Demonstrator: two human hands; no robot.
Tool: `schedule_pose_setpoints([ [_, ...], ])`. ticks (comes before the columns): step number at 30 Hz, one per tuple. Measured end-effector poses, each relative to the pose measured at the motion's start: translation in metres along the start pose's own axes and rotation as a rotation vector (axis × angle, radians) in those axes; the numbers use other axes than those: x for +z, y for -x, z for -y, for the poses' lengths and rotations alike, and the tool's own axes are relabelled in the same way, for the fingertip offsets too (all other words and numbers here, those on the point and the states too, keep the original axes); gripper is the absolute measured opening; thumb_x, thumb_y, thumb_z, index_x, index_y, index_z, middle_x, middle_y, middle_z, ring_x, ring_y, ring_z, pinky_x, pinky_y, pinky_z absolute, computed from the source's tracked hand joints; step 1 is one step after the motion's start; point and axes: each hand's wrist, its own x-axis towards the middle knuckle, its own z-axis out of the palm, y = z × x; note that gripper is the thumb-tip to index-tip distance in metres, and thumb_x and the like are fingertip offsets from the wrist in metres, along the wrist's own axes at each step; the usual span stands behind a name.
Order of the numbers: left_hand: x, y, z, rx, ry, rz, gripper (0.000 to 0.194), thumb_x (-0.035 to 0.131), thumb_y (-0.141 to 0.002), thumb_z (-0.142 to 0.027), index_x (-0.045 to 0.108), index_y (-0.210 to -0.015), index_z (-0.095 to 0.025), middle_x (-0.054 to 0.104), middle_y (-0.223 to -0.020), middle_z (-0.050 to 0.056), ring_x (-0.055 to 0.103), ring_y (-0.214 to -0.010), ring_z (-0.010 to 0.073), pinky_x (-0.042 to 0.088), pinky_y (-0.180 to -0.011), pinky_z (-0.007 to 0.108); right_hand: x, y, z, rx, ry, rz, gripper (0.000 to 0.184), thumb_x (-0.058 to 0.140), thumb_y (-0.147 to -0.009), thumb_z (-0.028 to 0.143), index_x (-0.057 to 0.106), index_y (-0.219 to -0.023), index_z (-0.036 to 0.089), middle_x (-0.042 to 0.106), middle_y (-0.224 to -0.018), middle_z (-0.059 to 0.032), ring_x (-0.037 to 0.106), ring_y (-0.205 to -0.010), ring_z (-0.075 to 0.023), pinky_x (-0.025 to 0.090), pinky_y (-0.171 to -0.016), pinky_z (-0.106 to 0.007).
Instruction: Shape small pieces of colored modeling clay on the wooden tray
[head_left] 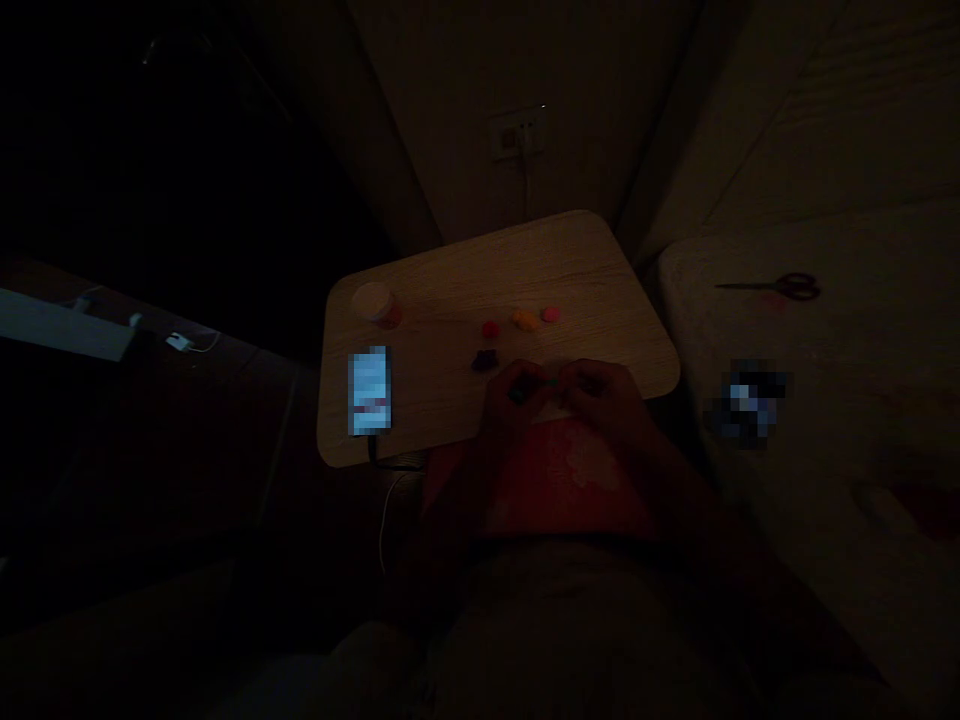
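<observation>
The view is very dark. My left hand [504,405] and my right hand [607,395] are close together over the near edge of the small wooden table [442,280]. Both are closed, fingertips pinched around a small green piece [553,382], whose material I cannot make out. Another dark greenish bit shows within the curl of my left hand. Just beyond the hands lie small soft-looking lumps: a dark lump [484,360], a red lump [490,329], an orange-yellow lump [525,320] and a pink lump [551,314].
On the table's left stand a cup [373,302] and a lit phone [370,390], its screen blurred, with a cable below. At right, a pale surface [847,330] holds scissors [780,287] and a blurred object [750,402]. A wall socket [517,133] has a plugged cord.
</observation>
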Motion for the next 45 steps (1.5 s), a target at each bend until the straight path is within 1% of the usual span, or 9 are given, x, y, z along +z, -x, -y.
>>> schedule_pose_setpoints([
  [3,-0.001,0.0,0.001,0.01,-0.012,0.02,0.019,0.081,-0.074,-0.032,0.068,-0.08,-0.02,0.067,-0.076,-0.001,0.058,-0.07,0.0138,0.048,-0.065,0.025,-0.003,-0.002,0.001,-0.017,0.053,0.021,0.012,0.07,-0.075,0.029,0.073,-0.075,0.018,0.071,-0.066,-0.0021,0.061,-0.057,-0.0143,0.046,-0.053,-0.025],
  [7,-0.001,0.0,0.001,-0.001,-0.006,0.026,0.019,0.08,-0.074,-0.033,0.068,-0.08,-0.02,0.066,-0.075,-0.001,0.057,-0.069,0.0138,0.047,-0.064,0.025,-0.009,-0.004,0.005,-0.051,0.105,0.07,0.014,0.071,-0.075,0.03,0.076,-0.077,0.017,0.075,-0.07,-0.0044,0.065,-0.061,-0.0162,0.049,-0.056,-0.026],
  [15,0.0,-0.001,-0.001,-0.037,0.011,0.0,0.02,0.079,-0.074,-0.034,0.066,-0.079,-0.019,0.065,-0.073,-0.001,0.056,-0.068,0.0128,0.046,-0.063,0.024,-0.012,-0.002,0.007,0.007,0.068,0.112,0.026,0.076,-0.082,0.042,0.076,-0.084,0.016,0.074,-0.069,-0.0052,0.066,-0.059,-0.0166,0.05,-0.053,-0.026],
  [19,0.0,-0.002,0.002,-0.013,0.012,-0.018,0.019,0.077,-0.076,-0.035,0.066,-0.078,-0.019,0.066,-0.075,0.0,0.059,-0.07,0.0133,0.047,-0.066,0.025,-0.009,-0.002,0.006,-0.044,0.137,0.085,0.024,0.073,-0.085,0.041,0.075,-0.085,0.017,0.073,-0.069,-0.0046,0.065,-0.059,-0.0168,0.049,-0.053,-0.026],
  [23,0.001,-0.002,0.003,-0.01,0.001,-0.051,0.021,0.078,-0.076,-0.037,0.067,-0.08,-0.02,0.066,-0.075,0.0,0.058,-0.069,0.0133,0.047,-0.065,0.025,-0.009,-0.001,0.006,-0.141,0.266,0.03,0.018,0.07,-0.087,0.035,0.075,-0.084,0.019,0.073,-0.072,-0.0046,0.066,-0.064,-0.0181,0.05,-0.058,-0.027],
  [29,0.0,-0.001,0.0,-0.003,-0.002,-0.024,0.021,0.08,-0.077,-0.037,0.069,-0.078,-0.02,0.07,-0.077,0.001,0.062,-0.072,0.0147,0.05,-0.068,0.026,-0.011,0.001,0.011,-0.269,0.41,0.035,0.014,0.067,-0.088,0.031,0.074,-0.084,0.02,0.075,-0.079,-0.0059,0.067,-0.069,-0.0195,0.051,-0.064,-0.028],
  [34,0.0,-0.001,-0.001,0.014,-0.024,-0.011,0.019,0.079,-0.078,-0.037,0.071,-0.078,-0.02,0.071,-0.078,0.002,0.063,-0.074,0.0157,0.051,-0.07,0.027,-0.013,0.001,0.018,-0.307,0.457,0.066,0.013,0.066,-0.088,0.029,0.074,-0.086,0.019,0.076,-0.082,-0.0074,0.067,-0.068,-0.0195,0.051,-0.066,-0.03],
  [42,-0.002,-0.002,0.0,0.028,-0.049,0.032,0.02,0.077,-0.08,-0.039,0.072,-0.077,-0.02,0.072,-0.079,0.003,0.064,-0.077,0.0172,0.052,-0.073,0.029,-0.015,0.002,0.021,-0.32,0.462,0.079,0.014,0.07,-0.088,0.032,0.077,-0.092,0.02,0.079,-0.088,-0.0081,0.07,-0.075,-0.0215,0.054,-0.07,-0.031],
  [45,-0.003,-0.002,0.002,0.015,-0.017,0.052,0.02,0.078,-0.081,-0.039,0.072,-0.078,-0.02,0.073,-0.08,0.002,0.065,-0.077,0.0171,0.052,-0.074,0.029,-0.016,0.002,0.021,-0.314,0.461,0.087,0.015,0.068,-0.089,0.03,0.079,-0.094,0.021,0.079,-0.087,-0.0076,0.071,-0.073,-0.0212,0.054,-0.069,-0.032],
])
